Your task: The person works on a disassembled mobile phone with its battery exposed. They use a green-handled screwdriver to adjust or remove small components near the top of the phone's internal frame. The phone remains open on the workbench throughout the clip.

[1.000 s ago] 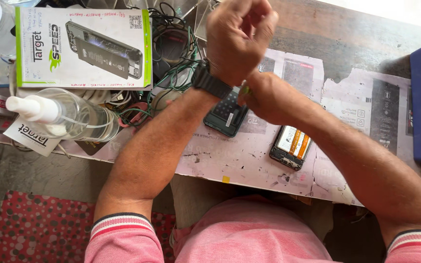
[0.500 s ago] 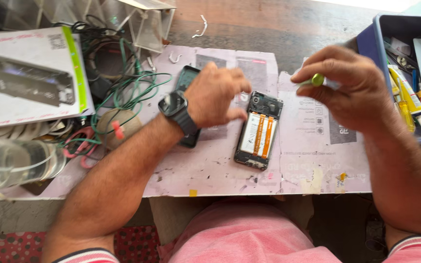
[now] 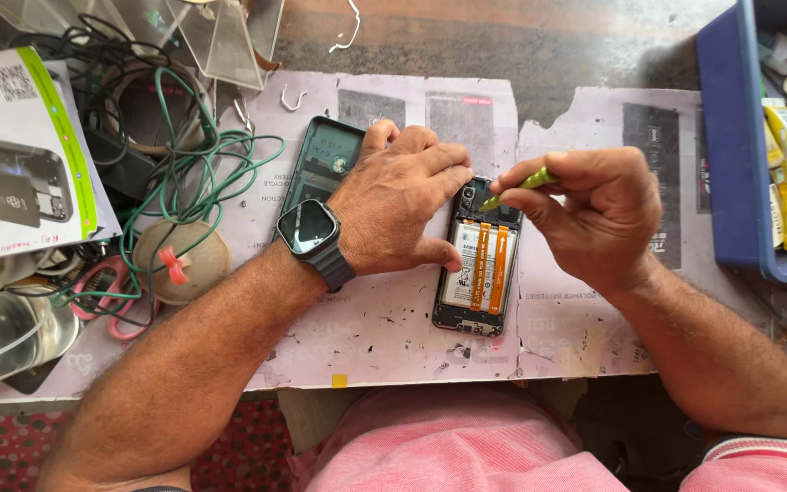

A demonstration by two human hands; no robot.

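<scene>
Two hands meet over an opened phone lying face down on a worn paper mat, its back off so the battery and two orange ribbon strips show. Nearest the body, the left hand (a dark square watch sits on its wrist) presses flat on the phone's left edge, thumb across the battery and fingers spread toward the top corner; it pins the phone rather than closing around it. Just right of that hold, the right hand pinches a small yellow-green screwdriver between thumb and fingertips, its tip touching the upper end of the phone beside the left fingertips. Partly under the left hand, on its far left side, lies the removed dark green back cover. Farther left sit a tangle of green wires and a printed box. Well to the right of the screwdriver grip stands a blue tray of tools and tubes.
</scene>
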